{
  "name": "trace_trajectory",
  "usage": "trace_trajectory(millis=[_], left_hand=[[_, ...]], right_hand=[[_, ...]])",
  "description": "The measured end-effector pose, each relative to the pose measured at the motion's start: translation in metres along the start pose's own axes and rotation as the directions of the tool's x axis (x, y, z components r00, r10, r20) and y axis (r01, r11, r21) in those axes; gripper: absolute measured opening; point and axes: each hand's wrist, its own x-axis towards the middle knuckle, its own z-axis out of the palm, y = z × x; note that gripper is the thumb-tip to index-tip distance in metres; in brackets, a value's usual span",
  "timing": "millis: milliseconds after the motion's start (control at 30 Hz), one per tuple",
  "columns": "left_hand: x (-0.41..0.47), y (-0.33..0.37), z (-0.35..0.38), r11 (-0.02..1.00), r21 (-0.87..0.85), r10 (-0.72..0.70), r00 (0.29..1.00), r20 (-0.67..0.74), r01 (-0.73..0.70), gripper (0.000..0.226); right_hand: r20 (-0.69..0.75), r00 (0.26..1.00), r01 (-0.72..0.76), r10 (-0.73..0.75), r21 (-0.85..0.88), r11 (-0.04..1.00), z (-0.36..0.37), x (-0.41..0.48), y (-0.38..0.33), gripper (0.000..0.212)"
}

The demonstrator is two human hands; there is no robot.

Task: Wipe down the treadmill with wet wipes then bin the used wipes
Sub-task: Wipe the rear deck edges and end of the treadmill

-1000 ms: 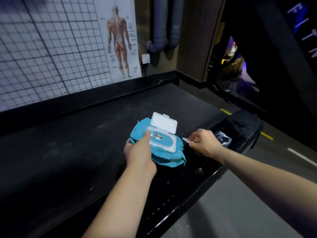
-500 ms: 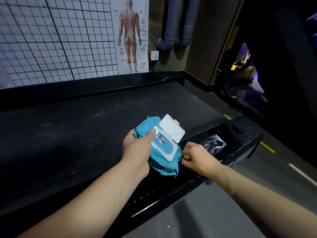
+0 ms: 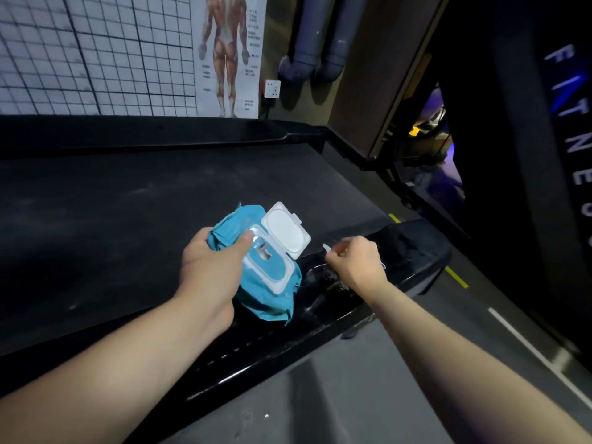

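Wipes pack in left hand at treadmill edge.

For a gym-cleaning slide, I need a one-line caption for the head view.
Left hand grips an open teal wipes pack at the treadmill; right hand pinches a small white scrap.

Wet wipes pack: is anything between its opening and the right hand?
Nothing visible. The wet wipes pack, gripped by the left hand, has its flip lid open. The right hand is beside it, but pinches a small white scrap.
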Motion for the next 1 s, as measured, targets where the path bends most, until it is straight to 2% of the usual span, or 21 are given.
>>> trace_trajectory(millis=[33, 100, 200, 300, 367, 567, 667, 767, 833, 1000], left_hand=[[0.001, 0.001, 0.000, 1.000, -0.012, 0.007, 1.000, -0.005, -0.007, 0.010], [0.001, 0.003, 0.000, 0.999, -0.036, 0.013, 1.000, -0.018, -0.014, 0.010], [0.004, 0.008, -0.003, 0.998, -0.038, 0.040, 0.998, -0.043, -0.042, 0.010], [0.006, 0.011, -0.007, 0.998, -0.021, 0.061, 0.995, -0.074, -0.062, 0.011], [0.006, 0.012, -0.007, 0.998, -0.016, 0.055, 0.996, -0.075, -0.056, 0.012], [0.001, 0.008, -0.008, 0.999, 0.024, 0.027, 0.999, -0.030, -0.027, 0.013], [0.000, 0.007, -0.006, 0.999, 0.022, -0.026, 0.999, 0.034, 0.025, 0.016], [0.001, 0.003, -0.005, 0.998, 0.010, -0.067, 0.996, 0.063, 0.066, 0.022], [0.002, 0.002, -0.004, 0.997, 0.008, -0.081, 0.991, 0.102, 0.081, 0.022], [-0.003, -0.001, -0.001, 0.991, -0.040, -0.117, 0.982, 0.151, 0.125, 0.024]], right_hand=[[-0.026, 0.999, -0.020, 0.022, 0.069, 0.997, -0.001, -0.001, -0.001, 0.015], [-0.022, 0.998, 0.054, -0.052, 0.108, 0.993, 0.000, -0.008, -0.001, 0.015], [0.098, 0.974, 0.197, -0.204, 0.075, 0.978, 0.017, -0.021, -0.003, 0.016], [0.202, 0.919, 0.357, -0.339, -0.061, 0.932, 0.039, -0.027, 0.000, 0.026], [0.207, 0.907, 0.403, -0.366, -0.182, 0.897, 0.042, -0.022, 0.003, 0.026], [0.114, 0.987, 0.150, -0.112, -0.412, 0.899, 0.018, 0.002, 0.015, 0.020], [0.071, 0.997, 0.042, -0.022, -0.305, 0.951, 0.006, 0.010, 0.015, 0.023], [-0.005, 0.999, 0.032, -0.033, -0.119, 0.992, -0.004, 0.019, 0.024, 0.027], [-0.081, 0.997, -0.012, 0.009, -0.036, 0.999, -0.009, 0.022, 0.038, 0.024], [-0.227, 0.973, -0.062, 0.043, -0.078, 0.995, -0.025, 0.022, 0.077, 0.014]])
